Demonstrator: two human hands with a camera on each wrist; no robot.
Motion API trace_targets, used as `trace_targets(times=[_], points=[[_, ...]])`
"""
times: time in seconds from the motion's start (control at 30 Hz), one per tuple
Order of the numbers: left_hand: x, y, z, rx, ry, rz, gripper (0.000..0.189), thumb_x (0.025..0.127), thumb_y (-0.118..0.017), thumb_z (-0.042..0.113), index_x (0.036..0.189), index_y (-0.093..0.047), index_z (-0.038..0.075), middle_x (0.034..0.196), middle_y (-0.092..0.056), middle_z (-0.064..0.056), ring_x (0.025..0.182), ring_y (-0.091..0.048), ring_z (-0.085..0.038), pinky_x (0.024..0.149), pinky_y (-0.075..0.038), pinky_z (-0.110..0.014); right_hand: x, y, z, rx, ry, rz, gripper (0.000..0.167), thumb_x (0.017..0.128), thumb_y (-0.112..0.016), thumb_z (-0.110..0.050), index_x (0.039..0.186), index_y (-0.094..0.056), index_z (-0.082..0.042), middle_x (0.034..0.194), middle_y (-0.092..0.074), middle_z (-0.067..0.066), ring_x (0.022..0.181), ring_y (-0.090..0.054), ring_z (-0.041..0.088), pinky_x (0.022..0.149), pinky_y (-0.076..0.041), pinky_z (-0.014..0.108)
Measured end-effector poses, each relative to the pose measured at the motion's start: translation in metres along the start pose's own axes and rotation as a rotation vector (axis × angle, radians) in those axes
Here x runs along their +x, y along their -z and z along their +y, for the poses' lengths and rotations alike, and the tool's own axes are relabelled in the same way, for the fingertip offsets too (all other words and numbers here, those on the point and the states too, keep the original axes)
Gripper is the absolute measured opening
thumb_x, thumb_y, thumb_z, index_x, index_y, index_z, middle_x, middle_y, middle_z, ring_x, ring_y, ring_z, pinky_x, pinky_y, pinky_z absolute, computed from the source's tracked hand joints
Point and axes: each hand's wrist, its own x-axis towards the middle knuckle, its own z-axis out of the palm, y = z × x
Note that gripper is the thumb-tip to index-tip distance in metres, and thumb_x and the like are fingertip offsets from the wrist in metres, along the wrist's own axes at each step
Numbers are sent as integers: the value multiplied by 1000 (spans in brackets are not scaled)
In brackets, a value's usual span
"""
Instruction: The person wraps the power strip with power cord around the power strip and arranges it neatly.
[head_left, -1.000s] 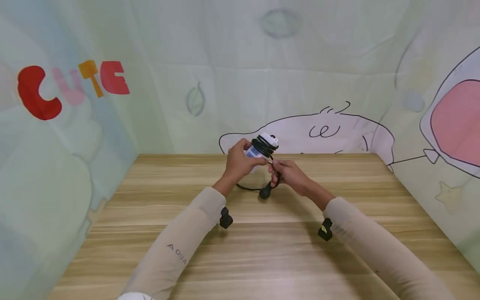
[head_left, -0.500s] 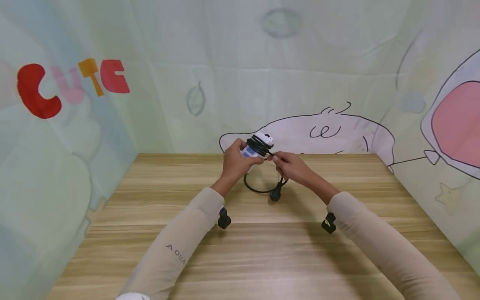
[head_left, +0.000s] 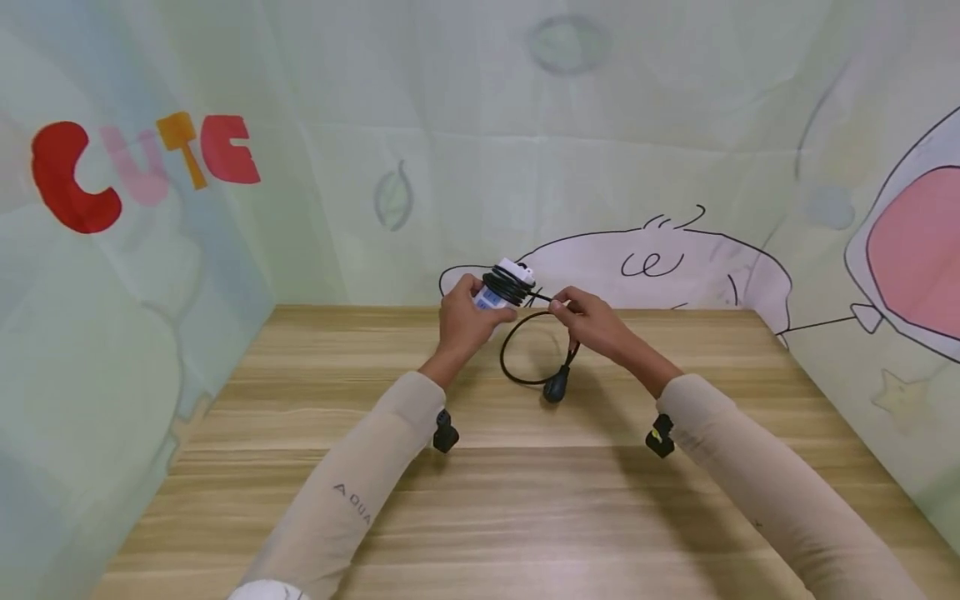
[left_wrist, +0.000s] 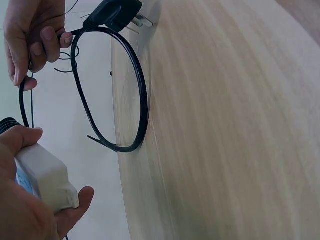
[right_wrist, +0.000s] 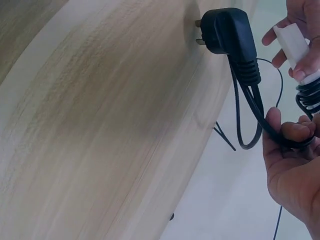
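My left hand [head_left: 465, 321] grips a white power strip [head_left: 516, 268] with blue socket faces, held up above the far part of the table. A black cord [head_left: 507, 286] is wound several times around the strip's upper end. To its right, my right hand [head_left: 588, 321] pinches the cord, and a short stretch runs taut between hand and strip. More cord hangs from the right hand in a loop [left_wrist: 142, 95]. The black plug [right_wrist: 230, 35] dangles below that hand, its metal prongs showing in both wrist views. Part of the strip is hidden behind the left fingers.
The wood-grain table [head_left: 480, 508] reaches back to a printed cloth backdrop [head_left: 337, 208] with cartoon drawings and letters. Similar cloth walls stand at left and right. A small black camera [head_left: 446, 432] sits at the left wrist, another [head_left: 660, 436] at the right.
My left hand and the strip have shifted slightly left. The right hand has moved right and a little up, drawing the cord straight from the strip; the plug has swung right with it.
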Motion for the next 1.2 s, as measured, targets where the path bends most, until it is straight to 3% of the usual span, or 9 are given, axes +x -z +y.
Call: trace_targets(times=[0.17,0.3,0.4,0.67,0.8,0.97,1.07,1.13,1.2], points=[[10,-2,0,71,-28,-4,57,82,-100,26,122,-64,7,118,-78,-16,104,-73,-34,91,-57,-50,3,-1,2,8,-16,-4,40,121,-49,-38,141,-64,-6,83,-62,5,71,-67,24,75,-52,39],[19,-4,0,139,-47,-3,56,80,-99,25,121,-65,8,116,-80,-15,104,-73,-36,91,-56,-53,7,-4,5,-36,-18,21,41,122,-47,-38,142,-66,-7,116,-74,18,98,-68,31,89,-53,45],[24,-4,0,182,-60,8,57,78,-100,24,121,-66,8,116,-80,-16,105,-74,-38,91,-56,-56,12,-7,5,-81,-4,29,40,122,-47,-36,142,-66,-8,138,-73,24,112,-64,34,99,-51,52],[36,-8,-1,291,-112,8,56,78,-99,23,121,-66,8,118,-80,-15,106,-75,-38,89,-59,-58,18,-9,2,-174,56,27,38,122,-49,-29,148,-65,-5,119,-75,24,97,-63,29,90,-51,48],[39,-6,1,312,-134,26,54,77,-97,21,119,-66,7,116,-80,-17,105,-75,-40,88,-59,-60,18,-8,7,-7,4,-28,39,122,-48,-30,150,-63,-7,100,-70,17,81,-64,26,79,-56,46],[41,-3,1,321,-141,26,52,79,-95,21,120,-66,6,115,-79,-18,104,-75,-40,87,-59,-61,16,-7,10,279,-80,-144,34,123,-45,-31,145,-55,-8,76,-44,0,63,-46,18,65,-54,37],[41,-3,1,335,-147,5,53,80,-95,21,122,-66,6,115,-78,-18,104,-75,-41,87,-59,-61,14,-7,8,318,-96,-181,34,123,-43,-34,145,-52,-9,80,-40,0,67,-40,18,65,-50,34],[42,-3,0,372,-160,-5,54,80,-94,21,123,-66,6,115,-78,-18,103,-76,-41,87,-60,-60,14,-8,7,247,-69,-164,36,123,-44,-34,147,-55,-10,90,-56,3,76,-50,19,71,-50,35],[42,-3,-1,428,-182,-20,55,81,-95,21,124,-66,7,114,-77,-18,101,-76,-42,86,-61,-60,14,-9,7,131,-16,-124,37,123,-46,-32,148,-60,-9,112,-72,14,93,-64,25,81,-54,41]])
